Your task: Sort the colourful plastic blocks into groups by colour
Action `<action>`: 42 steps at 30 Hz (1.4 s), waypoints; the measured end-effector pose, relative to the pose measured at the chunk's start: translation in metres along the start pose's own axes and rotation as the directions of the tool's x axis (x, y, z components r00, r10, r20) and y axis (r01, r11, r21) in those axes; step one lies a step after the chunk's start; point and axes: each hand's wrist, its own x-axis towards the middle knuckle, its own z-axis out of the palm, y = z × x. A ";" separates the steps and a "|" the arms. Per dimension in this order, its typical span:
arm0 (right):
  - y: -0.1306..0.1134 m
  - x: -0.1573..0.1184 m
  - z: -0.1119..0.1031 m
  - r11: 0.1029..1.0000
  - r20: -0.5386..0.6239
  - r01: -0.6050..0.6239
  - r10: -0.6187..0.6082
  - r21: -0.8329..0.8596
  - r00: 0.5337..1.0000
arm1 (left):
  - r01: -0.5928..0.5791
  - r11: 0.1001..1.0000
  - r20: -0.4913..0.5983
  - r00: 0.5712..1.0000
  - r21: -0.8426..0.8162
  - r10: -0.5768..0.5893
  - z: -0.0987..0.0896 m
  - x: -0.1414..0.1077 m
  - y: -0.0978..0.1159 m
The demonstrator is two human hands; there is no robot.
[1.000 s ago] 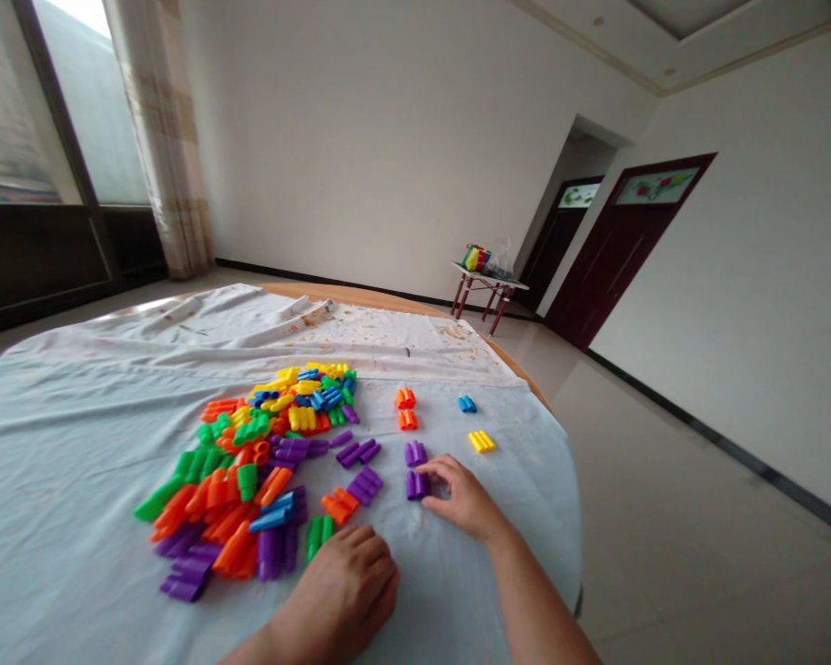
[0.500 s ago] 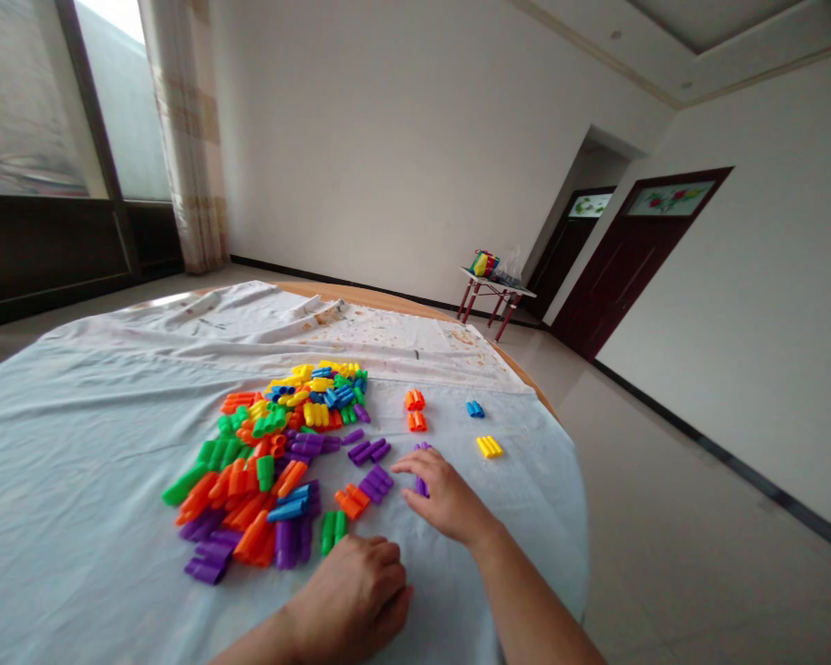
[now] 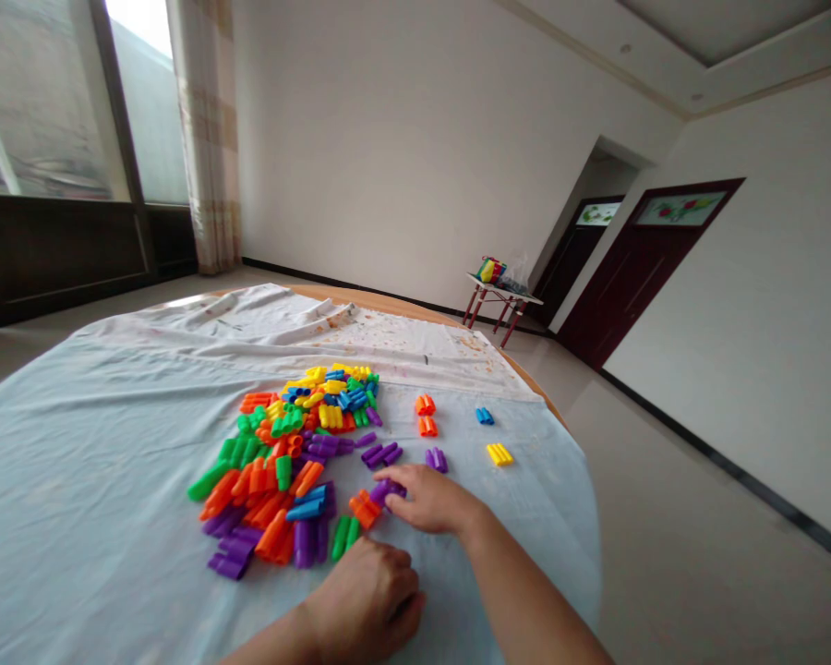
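Purple tube blocks (image 3: 386,491) are what the right hand (image 3: 433,501) is on right now, with its fingers bunched together and draped over one little joined cluster at the hand's 9 o'clock. I can't tell if it's really pinched or just touched. These look super light and fairly stiff, like hollow moulded plastic, and smooth enough to skate around on cloth, so I'd take a cluster across its sides rather than poke at one end. The left hand (image 3: 368,598) sits curled and empty on the pale cloth (image 3: 97,462), near the big jumbled pile of blocks (image 3: 283,453). An orange block (image 3: 364,509) lies just beside the purple cluster. Around 12 to 1 o'clock from the right hand, separate small groups sit well apart from the pile: orange pieces (image 3: 425,405), blue pieces (image 3: 484,416) and yellow pieces (image 3: 499,453). Everything's on a round wooden counter (image 3: 388,301).
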 end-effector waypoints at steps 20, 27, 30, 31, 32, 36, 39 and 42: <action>0.014 -0.003 -0.014 0.974 -0.260 -0.135 0.085 -0.180 0.962 | 0.052 0.998 0.036 0.998 -0.027 -0.051 0.005 0.000 -0.003; 0.075 -0.047 -0.055 0.907 -0.304 -0.395 0.338 -0.149 0.891 | 0.047 0.998 0.058 0.997 -0.038 -0.044 0.002 0.001 -0.002; 0.093 -0.054 -0.049 0.892 -0.240 -0.417 0.373 -0.174 0.896 | 0.052 0.998 0.059 0.997 -0.042 -0.049 0.001 0.002 -0.002; 0.096 -0.055 -0.046 0.892 -0.226 -0.416 0.375 -0.176 0.899 | 0.054 0.998 0.059 0.997 -0.044 -0.051 0.001 0.002 -0.002; 0.098 -0.055 -0.043 0.893 -0.215 -0.416 0.378 -0.174 0.901 | 0.056 0.997 0.057 0.997 -0.046 -0.053 0.001 0.002 -0.002; 0.100 -0.054 -0.039 0.893 -0.213 -0.422 0.387 -0.153 0.897 | 0.060 0.997 0.045 0.997 -0.048 -0.057 0.003 0.001 -0.002; 0.102 -0.054 -0.041 0.896 -0.232 -0.419 0.380 -0.146 0.895 | 0.055 0.998 0.048 0.997 -0.042 -0.053 0.004 0.000 -0.003; 0.103 -0.056 -0.041 0.901 -0.198 -0.410 0.380 -0.140 0.904 | 0.049 0.998 0.053 0.997 -0.040 -0.047 0.004 0.000 -0.003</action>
